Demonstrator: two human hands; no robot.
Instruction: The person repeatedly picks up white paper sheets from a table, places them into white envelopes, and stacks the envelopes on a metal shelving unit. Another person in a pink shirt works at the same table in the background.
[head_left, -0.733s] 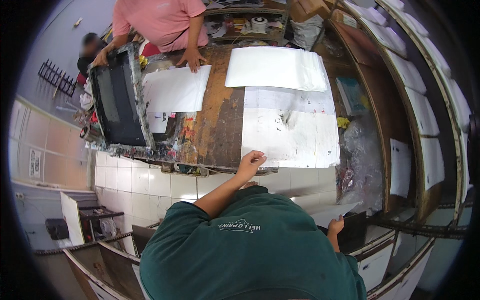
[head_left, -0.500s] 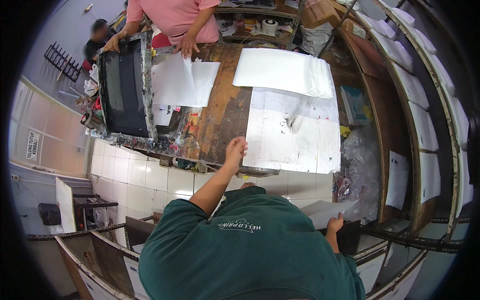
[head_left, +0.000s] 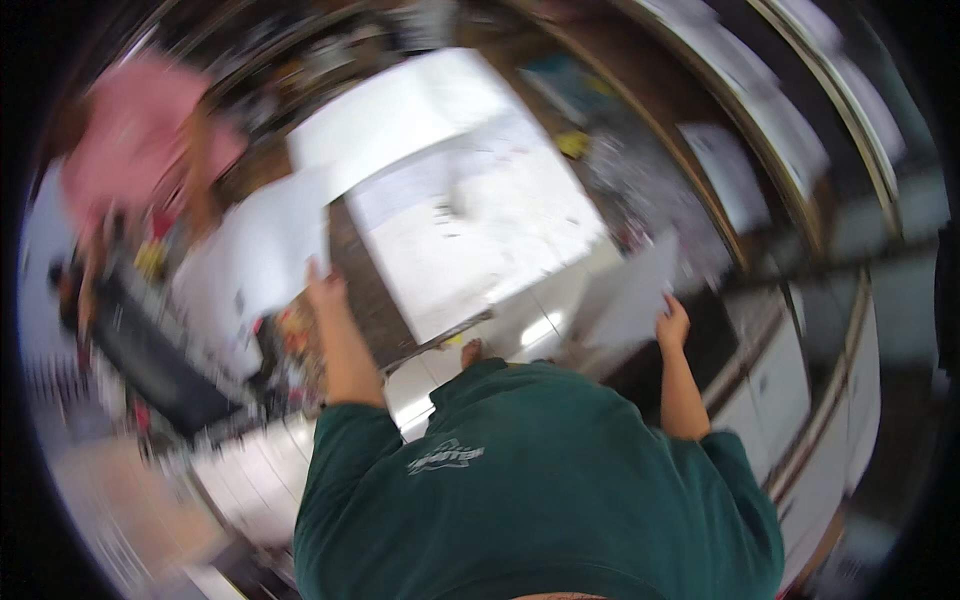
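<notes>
Two sheets are in play, as far as the blur lets one judge; the right sheet [head_left: 640,290] is already in hand, off any surface and not set down; the left sheet [head_left: 278,235] is not yet clear of the table [head_left: 365,270], where a stack [head_left: 400,115] also lies; the rack [head_left: 640,85] bears sheets already; the left hand [head_left: 326,285] is at the left sheet's near corner, the sheet reaching away toward the co-worker [head_left: 145,140]; its grip I cannot tell; the right hand [head_left: 674,322] is closed on the right sheet's edge, the rest hanging to its left
</notes>
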